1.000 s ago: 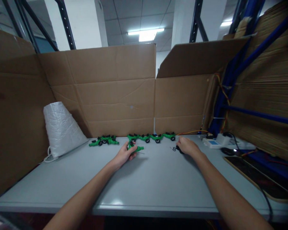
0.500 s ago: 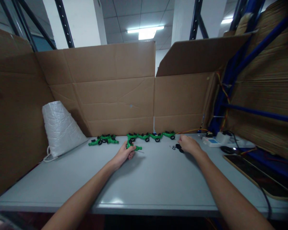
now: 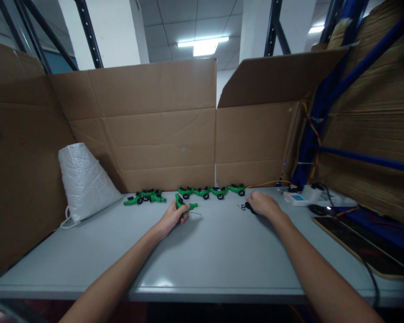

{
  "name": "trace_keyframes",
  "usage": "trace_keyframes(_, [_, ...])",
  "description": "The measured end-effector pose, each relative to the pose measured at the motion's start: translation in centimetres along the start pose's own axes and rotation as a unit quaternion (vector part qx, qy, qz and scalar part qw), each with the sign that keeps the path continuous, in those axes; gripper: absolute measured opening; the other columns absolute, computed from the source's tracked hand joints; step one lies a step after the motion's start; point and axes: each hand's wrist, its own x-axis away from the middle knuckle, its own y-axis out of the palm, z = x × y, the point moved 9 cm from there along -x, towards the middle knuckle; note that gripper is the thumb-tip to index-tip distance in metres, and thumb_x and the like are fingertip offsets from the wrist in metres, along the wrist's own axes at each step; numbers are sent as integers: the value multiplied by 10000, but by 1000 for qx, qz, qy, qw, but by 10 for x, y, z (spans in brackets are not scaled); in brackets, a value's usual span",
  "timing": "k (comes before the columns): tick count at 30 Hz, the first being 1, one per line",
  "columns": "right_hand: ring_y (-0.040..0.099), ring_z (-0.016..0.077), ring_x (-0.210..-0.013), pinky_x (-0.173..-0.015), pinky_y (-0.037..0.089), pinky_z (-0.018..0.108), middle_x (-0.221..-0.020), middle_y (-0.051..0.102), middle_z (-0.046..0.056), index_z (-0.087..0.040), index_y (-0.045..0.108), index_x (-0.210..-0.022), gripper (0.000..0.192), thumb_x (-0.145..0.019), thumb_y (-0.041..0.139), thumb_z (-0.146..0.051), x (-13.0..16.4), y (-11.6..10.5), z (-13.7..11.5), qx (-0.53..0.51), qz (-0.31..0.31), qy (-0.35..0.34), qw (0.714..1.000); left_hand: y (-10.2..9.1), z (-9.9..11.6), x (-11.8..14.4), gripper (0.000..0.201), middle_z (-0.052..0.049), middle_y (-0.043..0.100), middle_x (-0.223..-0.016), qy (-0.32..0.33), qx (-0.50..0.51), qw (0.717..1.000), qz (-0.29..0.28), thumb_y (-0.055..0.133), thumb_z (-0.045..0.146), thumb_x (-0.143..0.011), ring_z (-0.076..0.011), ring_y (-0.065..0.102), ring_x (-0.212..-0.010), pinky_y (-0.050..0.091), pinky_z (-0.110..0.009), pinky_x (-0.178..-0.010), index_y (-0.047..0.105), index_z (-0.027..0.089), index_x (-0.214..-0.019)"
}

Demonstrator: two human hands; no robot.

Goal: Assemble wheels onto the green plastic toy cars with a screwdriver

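My left hand is closed around a green plastic toy vehicle body. A thin metal rod sticks out to the right below the body. On the right, my right hand is lowered to the table with its fingers pinched over small round black pieces; what sits between the fingertips is hidden. Tiny black rings lie just left of those fingers. Behind both hands stands a row of green toy vehicles with black wheels. Further left is another cluster of green toy vehicles.
A white padded bag stands at the left. Cardboard walls close off the back and sides of the grey table. At the right are a power strip, cables, a dark flat panel and a blue rack post.
My right hand has shifted slightly left and down, covering more of the black pieces. The green body in my left hand has tilted a little.
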Motion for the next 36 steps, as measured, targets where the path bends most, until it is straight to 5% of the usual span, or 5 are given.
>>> trace_keyframes(14, [736, 330, -1080, -837, 508, 357, -1163, 778, 201, -163, 751, -1112, 523, -1000, 563, -638, 4, 0, -7, 7, -5, -29, 1000, 3, -2, 2, 416, 71, 565, -629, -7, -21, 1000, -12, 772, 465, -888, -86, 445, -477, 279, -234, -501, 436, 224, -940])
trace_keyframes(36, [733, 390, -1127, -859, 526, 415, -1219, 761, 241, -164, 743, -1182, 479, -1039, 509, -557, 8, -22, 6, -2, 37, 28, 999, 4, 3, 3, 396, 63, 568, -611, 3, -32, 999, -9, 764, 458, -897, -93, 432, -480, 263, -242, -505, 447, 227, -943])
